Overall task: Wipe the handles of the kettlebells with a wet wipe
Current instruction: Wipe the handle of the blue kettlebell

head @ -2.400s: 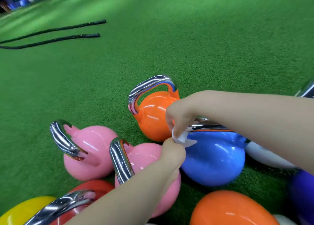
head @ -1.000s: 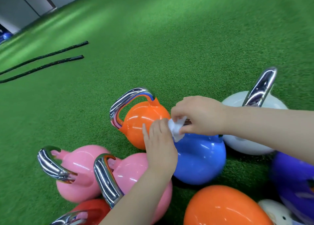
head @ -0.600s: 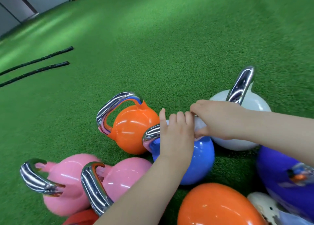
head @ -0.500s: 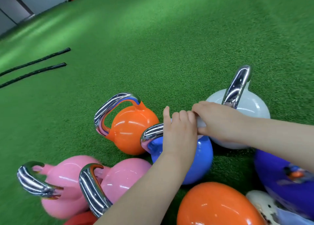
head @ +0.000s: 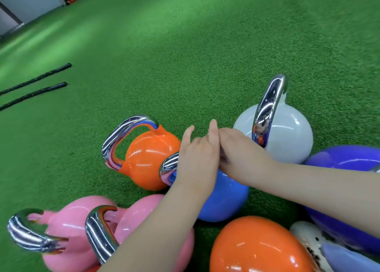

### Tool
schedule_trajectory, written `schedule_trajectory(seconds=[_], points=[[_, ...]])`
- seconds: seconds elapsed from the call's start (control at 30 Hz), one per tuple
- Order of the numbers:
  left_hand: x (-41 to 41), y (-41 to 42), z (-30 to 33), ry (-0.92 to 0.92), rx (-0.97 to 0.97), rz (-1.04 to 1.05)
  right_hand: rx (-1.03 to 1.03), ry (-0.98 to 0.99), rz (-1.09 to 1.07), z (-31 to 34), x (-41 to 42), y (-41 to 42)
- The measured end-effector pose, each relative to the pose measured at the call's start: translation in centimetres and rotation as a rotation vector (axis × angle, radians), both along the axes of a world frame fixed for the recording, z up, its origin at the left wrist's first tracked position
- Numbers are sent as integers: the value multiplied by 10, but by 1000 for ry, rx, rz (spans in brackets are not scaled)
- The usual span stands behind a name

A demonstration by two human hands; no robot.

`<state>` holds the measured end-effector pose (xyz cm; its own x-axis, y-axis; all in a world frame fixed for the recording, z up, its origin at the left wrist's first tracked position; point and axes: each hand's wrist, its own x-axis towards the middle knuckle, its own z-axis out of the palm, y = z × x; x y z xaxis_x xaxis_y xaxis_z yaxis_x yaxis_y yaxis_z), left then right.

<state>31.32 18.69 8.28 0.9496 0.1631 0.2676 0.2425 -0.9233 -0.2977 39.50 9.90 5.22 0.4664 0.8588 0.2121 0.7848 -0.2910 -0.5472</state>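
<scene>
A blue kettlebell [head: 223, 197] stands in the middle of a cluster on green turf. Only the left end of its chrome handle [head: 168, 164] shows. My left hand [head: 197, 158] lies palm-down on that handle, its fingers loose and pointing up. My right hand [head: 240, 154] is closed over the right part of the same handle and touches the left hand. The wet wipe is hidden under the right hand.
Around the blue one stand an orange kettlebell [head: 148, 158], a white kettlebell [head: 287, 134], two pink kettlebells [head: 70, 230], a purple kettlebell [head: 345, 160] and a near orange kettlebell [head: 257, 249]. Two black ropes [head: 35, 80] lie far left on the turf [head: 205, 45].
The right hand carried the wipe from the handle's left end onto its right part and closed over it. The left hand settled on the handle, then lifted its fingers. The view swung right.
</scene>
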Motion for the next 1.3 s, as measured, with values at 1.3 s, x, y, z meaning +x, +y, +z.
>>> schedule_trajectory(seconds=[1.3], points=[[-82, -18, -77, 208, -525, 221, 177, 847, -662, -88, -36, -12]])
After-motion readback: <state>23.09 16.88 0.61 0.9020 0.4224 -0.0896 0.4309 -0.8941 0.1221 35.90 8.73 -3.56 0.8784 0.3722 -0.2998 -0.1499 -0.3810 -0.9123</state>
